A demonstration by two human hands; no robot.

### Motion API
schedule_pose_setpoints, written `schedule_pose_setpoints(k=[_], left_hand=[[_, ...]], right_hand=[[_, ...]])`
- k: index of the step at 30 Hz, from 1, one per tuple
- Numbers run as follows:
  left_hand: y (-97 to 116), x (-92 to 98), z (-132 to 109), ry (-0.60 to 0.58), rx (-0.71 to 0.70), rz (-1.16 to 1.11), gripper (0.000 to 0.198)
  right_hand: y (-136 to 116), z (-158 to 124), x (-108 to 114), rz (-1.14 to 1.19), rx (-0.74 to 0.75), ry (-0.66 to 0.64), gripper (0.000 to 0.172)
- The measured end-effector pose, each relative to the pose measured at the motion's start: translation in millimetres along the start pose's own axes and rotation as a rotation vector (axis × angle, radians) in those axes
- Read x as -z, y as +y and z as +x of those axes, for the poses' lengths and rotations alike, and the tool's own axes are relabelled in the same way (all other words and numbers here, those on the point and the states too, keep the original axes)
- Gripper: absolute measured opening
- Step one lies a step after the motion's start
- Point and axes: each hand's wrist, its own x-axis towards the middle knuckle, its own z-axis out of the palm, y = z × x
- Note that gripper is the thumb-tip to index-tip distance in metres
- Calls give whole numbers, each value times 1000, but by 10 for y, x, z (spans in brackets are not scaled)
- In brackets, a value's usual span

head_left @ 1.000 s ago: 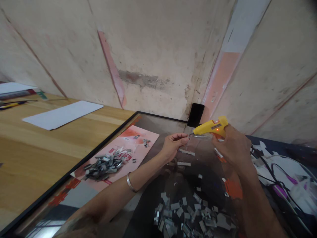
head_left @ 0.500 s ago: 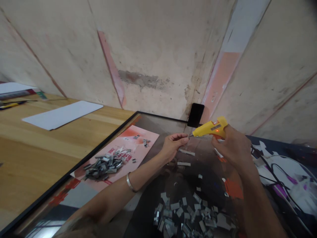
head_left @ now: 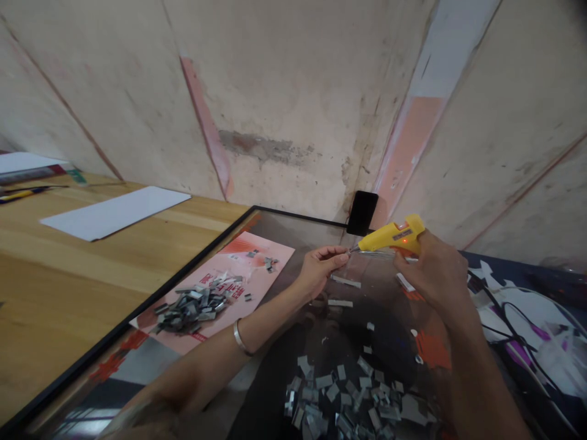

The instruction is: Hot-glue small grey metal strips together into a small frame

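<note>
My right hand (head_left: 435, 269) is wrapped round a yellow hot glue gun (head_left: 389, 237), its small red light glowing. The gun's metal nozzle points left, to the fingertips of my left hand (head_left: 323, 266). Those fingers are pinched together; what they hold is too small to make out. Below the hands, two thin pale strips (head_left: 340, 303) lie on the dark glossy tabletop (head_left: 284, 342). Nearer to me is a spread of small grey, shiny flat pieces (head_left: 343, 391).
To the left, a pile of grey pieces (head_left: 197, 305) rests on a pink printed sheet (head_left: 263, 253). A black phone (head_left: 362, 212) leans against the wall. White paper (head_left: 117, 212) lies on the wooden table (head_left: 41, 263). Cables (head_left: 523, 330) and plastic bags crowd the right side.
My right hand and the glue gun have shifted very slightly to the right. My left hand stays in the same place, its fingers still pinched.
</note>
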Motion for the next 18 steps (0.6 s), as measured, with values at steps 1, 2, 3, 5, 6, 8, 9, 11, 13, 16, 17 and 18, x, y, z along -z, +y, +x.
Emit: schedule_pose_setpoints(k=[1,2,3,5,6,8,9,11,13,16,17,18], left_hand=[[1,-3,-1,2,1,-4,28],[4,-6,-1,5,2,-8,29],[6,-9,-2,8,5,-13,30],[11,-13,-4,13,11,-17,31],[12,-14,-4,14,12,-17,31],[12,-11,-3,13,13,-15,30],[10,-9,-2,11,11,-10,30],[7,-5,-1,8,5,-3,30],[8,-6,-3,8,3,0,30],[20,-16,-11,17,12,-4,30],[25,-19,-13,20,14,-5,30],[28,-20,-15,22,14,-5,30]], right_hand=[[1,0,-3,-4,4,0,33],[2,0,-4,-7,9,-4,33],[2,0,-4,-9,11,-8,33],[2,0,2,-12,12,-23,33],[2,-1,7,-9,10,-32,32],[-2,-1,15,2,2,-42,32],[-5,-2,18,7,-2,-43,32],[-12,-2,20,11,-10,-38,32],[-17,-2,19,7,-11,-39,32],[-16,-3,17,0,0,-45,31],[-13,-3,17,-5,6,-44,31],[-10,-3,16,-10,9,-39,31]])
